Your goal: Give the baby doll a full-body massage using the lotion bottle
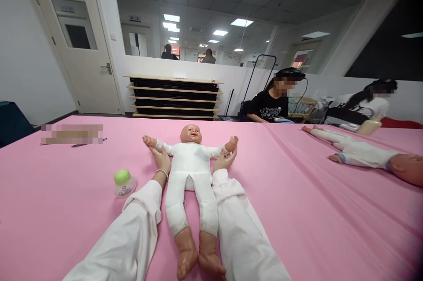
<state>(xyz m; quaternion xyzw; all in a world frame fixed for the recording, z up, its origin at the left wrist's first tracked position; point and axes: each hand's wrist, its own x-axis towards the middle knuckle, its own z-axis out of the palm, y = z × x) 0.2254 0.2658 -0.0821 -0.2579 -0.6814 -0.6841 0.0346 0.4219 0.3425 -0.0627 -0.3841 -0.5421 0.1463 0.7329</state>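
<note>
A baby doll (191,157) in a white cloth body lies on its back on the pink sheet (82,228), head away from me and feet toward me. Its arms are stretched out to both sides. My left hand (161,160), with a beaded bracelet at the wrist, is closed around the doll's arm on the left, just below its small hand. On the other side my right hand (224,159) grips the doll's other arm near the wrist. Some of my fingers are hidden behind the doll's arms. Left of my left forearm stands a jar (124,184) with a green lid.
A blurred-out flat item (72,134) and a pen lie at the far left of the table. Another doll (363,148) lies at the right, near a bottle (369,126). Two people (272,100) are beyond the table's far edge. Stacked shelves (175,95) stand against the wall.
</note>
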